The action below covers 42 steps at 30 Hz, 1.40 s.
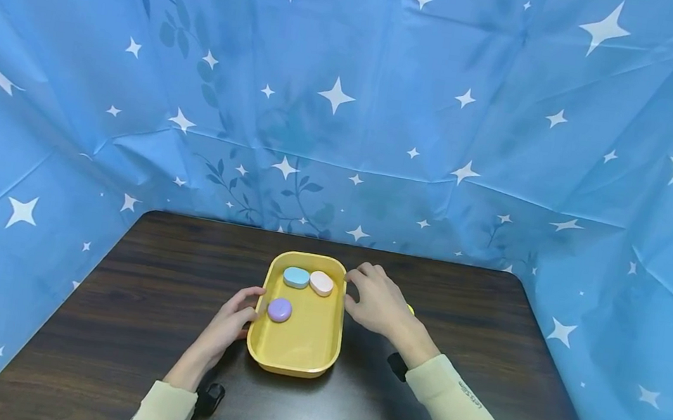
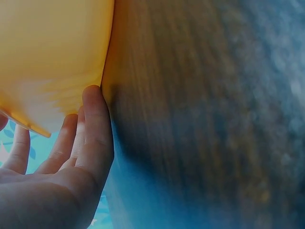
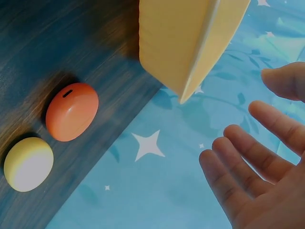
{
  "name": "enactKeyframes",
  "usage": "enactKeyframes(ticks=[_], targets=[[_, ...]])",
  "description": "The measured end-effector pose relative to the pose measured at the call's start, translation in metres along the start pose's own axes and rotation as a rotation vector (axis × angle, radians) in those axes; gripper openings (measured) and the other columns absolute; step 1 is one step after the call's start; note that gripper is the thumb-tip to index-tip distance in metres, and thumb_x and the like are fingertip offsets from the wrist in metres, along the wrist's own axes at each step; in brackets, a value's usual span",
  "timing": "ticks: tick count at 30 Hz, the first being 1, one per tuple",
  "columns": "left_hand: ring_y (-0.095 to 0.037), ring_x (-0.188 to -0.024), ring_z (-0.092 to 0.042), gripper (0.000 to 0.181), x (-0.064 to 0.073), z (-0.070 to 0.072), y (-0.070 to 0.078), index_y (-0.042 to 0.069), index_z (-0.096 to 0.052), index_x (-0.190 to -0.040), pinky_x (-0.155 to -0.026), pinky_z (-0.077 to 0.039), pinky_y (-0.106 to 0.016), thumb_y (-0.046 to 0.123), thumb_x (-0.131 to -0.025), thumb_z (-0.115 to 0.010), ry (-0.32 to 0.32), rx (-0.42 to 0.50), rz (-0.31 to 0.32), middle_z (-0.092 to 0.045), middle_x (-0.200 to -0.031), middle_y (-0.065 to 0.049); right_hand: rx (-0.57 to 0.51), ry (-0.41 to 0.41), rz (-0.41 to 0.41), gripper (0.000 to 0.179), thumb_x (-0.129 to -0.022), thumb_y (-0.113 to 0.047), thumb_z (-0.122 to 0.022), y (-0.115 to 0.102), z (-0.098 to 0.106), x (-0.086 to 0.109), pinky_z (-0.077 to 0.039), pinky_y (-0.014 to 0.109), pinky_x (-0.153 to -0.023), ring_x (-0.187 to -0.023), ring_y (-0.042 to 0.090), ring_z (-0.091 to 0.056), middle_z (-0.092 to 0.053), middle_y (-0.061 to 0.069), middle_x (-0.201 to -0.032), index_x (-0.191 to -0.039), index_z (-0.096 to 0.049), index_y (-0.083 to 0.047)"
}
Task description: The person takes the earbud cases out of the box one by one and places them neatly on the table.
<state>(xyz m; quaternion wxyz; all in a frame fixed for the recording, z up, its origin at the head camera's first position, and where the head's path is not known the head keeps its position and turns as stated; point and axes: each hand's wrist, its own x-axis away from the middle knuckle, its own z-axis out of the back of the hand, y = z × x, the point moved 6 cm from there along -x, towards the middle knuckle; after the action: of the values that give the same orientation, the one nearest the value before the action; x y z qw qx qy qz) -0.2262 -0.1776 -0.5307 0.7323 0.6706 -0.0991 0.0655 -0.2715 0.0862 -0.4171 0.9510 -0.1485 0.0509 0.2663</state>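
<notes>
A yellow rectangular tray (image 1: 307,344) with rounded corners stands on the dark table. It holds a blue oval piece (image 1: 296,277), a pale pink oval piece (image 1: 321,283) and a round purple piece (image 1: 279,310). My left hand (image 1: 225,327) is at the tray's left side, its fairly straight fingers (image 2: 95,124) resting on the outer wall. By the far right edge of the tray is my right hand (image 1: 377,300), palm facing it and holding nothing. In the right wrist view its spread fingers (image 3: 257,162) are apart from the tray.
To the right of the tray, mostly hidden by the right arm in the head view, lie a smooth orange rounded piece (image 3: 72,112) with a dark slot and a yellow rounded one (image 3: 28,164). A blue star-printed cloth (image 1: 334,132) hangs behind the wood-grain table (image 1: 158,300).
</notes>
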Motion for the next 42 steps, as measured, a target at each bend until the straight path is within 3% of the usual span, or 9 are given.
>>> enactKeyframes(ticks=[20,42], targets=[[-0.032,-0.12,-0.057,0.051,0.001,0.0,-0.002,0.014,-0.048,-0.146,-0.095,-0.051,-0.052,0.01,-0.095,-0.051,0.008,-0.001,-0.009,-0.052,-0.141,-0.018,-0.034,-0.008,0.037,0.036,-0.089,-0.022,-0.075,-0.018,-0.008,-0.004,-0.052,0.038,-0.081,-0.103,0.024,-0.054,-0.062,0.01,-0.121,-0.121,-0.071,-0.007],[-0.03,-0.118,-0.057,0.052,0.0,-0.001,-0.001,0.015,-0.049,-0.145,-0.096,-0.051,-0.052,0.009,-0.094,-0.05,0.019,-0.006,0.004,-0.055,-0.137,-0.017,-0.036,-0.039,0.083,0.033,-0.092,-0.026,-0.071,-0.034,-0.018,-0.01,-0.05,0.036,-0.077,-0.099,0.02,-0.05,-0.06,0.004,-0.116,-0.121,-0.071,-0.01]])
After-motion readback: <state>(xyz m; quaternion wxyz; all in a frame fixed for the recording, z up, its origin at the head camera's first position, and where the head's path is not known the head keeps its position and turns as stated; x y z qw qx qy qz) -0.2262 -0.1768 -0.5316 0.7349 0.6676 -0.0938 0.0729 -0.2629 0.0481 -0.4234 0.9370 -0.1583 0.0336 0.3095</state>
